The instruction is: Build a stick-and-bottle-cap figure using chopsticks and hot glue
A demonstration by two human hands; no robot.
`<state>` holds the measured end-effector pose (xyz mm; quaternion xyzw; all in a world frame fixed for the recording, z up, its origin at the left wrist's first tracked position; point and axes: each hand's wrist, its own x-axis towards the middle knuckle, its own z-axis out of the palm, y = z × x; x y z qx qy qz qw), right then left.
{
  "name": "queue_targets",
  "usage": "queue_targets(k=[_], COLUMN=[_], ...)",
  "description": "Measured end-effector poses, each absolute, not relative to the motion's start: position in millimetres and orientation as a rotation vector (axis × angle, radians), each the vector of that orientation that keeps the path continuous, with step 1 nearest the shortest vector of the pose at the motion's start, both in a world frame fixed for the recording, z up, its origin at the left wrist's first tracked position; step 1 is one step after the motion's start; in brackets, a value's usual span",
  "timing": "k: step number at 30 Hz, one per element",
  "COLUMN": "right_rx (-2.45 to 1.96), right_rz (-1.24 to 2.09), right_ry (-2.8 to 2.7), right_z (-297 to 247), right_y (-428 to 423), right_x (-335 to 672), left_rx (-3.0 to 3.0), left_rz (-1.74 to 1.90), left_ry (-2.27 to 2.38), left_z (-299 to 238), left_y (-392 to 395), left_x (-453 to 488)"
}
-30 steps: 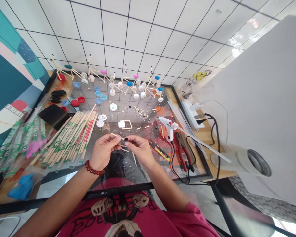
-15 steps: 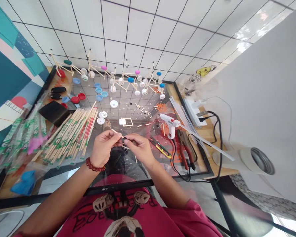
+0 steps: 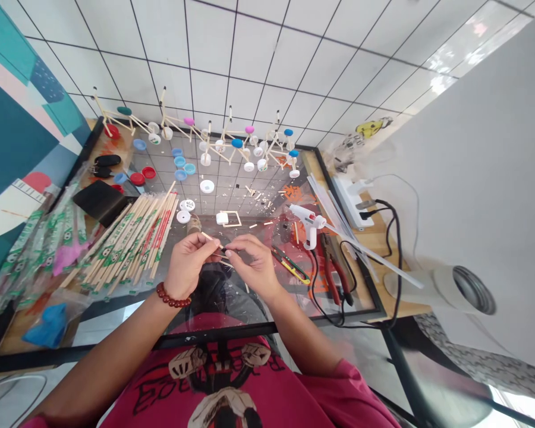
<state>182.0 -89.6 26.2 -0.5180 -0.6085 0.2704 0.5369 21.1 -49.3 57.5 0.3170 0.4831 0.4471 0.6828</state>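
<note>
In the head view my left hand (image 3: 187, 263), a beaded bracelet at its wrist, pinches a short thin wooden stick (image 3: 207, 236) between thumb and fingers. My right hand (image 3: 255, 264) is closed at the stick's other end, its thumb and fingertips on a small black piece (image 3: 224, 250). Fingers partly hide where the black piece and the stick meet. Just beyond the hands lies a small wooden frame (image 3: 238, 219) with a white block (image 3: 222, 218) at its left side.
Wrapped chopsticks (image 3: 131, 241) are heaped at left. A white glue gun (image 3: 310, 224), a yellow cutter (image 3: 295, 272) and red-handled pliers (image 3: 332, 273) lie at right. Small stick models with bottle-cap wheels (image 3: 248, 167) line the back. Blue caps (image 3: 179, 161) and wood scraps (image 3: 258, 196) are scattered about.
Both hands stay almost in place on the stick. The right fingers have shifted slightly around the black piece, and the view has moved a little.
</note>
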Motion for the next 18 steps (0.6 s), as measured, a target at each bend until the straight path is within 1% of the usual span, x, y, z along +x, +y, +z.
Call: queue_targets(k=[8,14,18], right_rx=[-1.231,-1.205,-1.261], right_rz=[0.686,0.817,0.785], right_ry=[-1.481,-1.555,-1.633], right_z=[25,28,23], right_y=[-89,-88,-89], right_x=[179,186,187], left_rx=[0.994,1.262,1.286], left_rz=[0.996,0.926,0.887], left_ry=[1.075,1.025,1.003], left_z=[50,45,42], left_y=[-52,-49,-47], left_x=[17,10,8])
